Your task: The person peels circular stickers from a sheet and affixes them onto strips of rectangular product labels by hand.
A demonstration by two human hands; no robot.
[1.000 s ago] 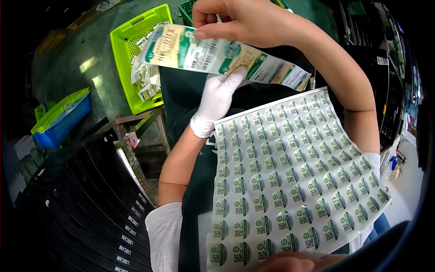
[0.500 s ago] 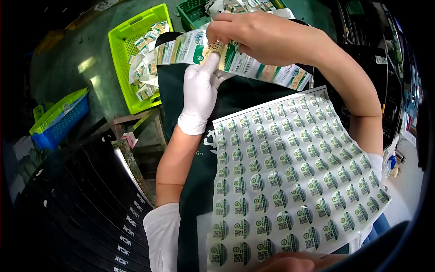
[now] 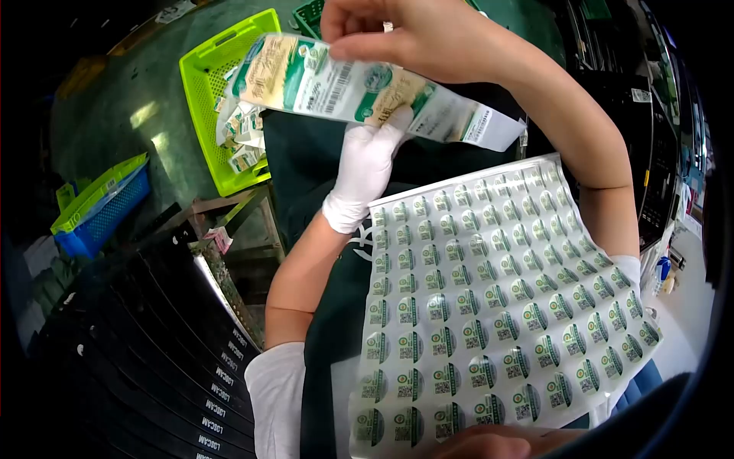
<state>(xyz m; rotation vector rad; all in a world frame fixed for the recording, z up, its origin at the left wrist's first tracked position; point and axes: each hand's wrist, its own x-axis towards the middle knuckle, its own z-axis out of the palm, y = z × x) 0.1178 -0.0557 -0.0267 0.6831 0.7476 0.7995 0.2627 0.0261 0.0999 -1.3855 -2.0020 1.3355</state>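
Note:
My left hand [image 3: 363,168], in a white glove, pinches the lower edge of a long label strip [image 3: 317,80], thumb on its printed face. The strip shows green, white and beige panels with barcodes and stretches across the top of the view. Bare and bent at the wrist, my right hand [image 3: 413,34] grips its upper edge with thumb and fingers. Below both hands, against the dark green apron [image 3: 336,306], spreads a white sheet of round green QR-code stickers [image 3: 489,298]. Its surface is wavy.
A lime-green crate [image 3: 199,115] with loose printed labels stands at the upper left. Farther left is a blue basket [image 3: 107,206] with a green rim. Black stacked crates [image 3: 160,352] marked LOSCAM fill the lower left. Part of a dark green crate [image 3: 307,17] shows at the top.
The label strip has moved, its left end now nearer the camera and over the lime-green crate. My left hand has slid right along it. My right hand has risen and gone slightly left.

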